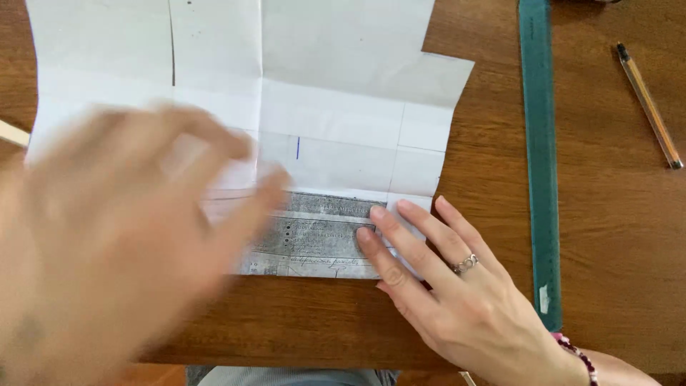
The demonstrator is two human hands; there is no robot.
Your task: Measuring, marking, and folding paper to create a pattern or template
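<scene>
A large white sheet of paper (336, 93) with fold creases lies on the wooden table (614, 214). Its near edge is folded up, showing a grey printed strip (318, 239). My right hand (443, 286), with a ring on one finger, lies flat with the fingertips pressing on the right end of that folded strip. My left hand (114, 243) is blurred by motion, fingers spread, over the left part of the sheet. It holds nothing that I can see.
A long green ruler (541, 157) lies to the right of the paper, running away from me. Further right lies a pen (649, 104). A pale stick-like tip (13, 133) shows at the left edge. The table's near edge is just below my hands.
</scene>
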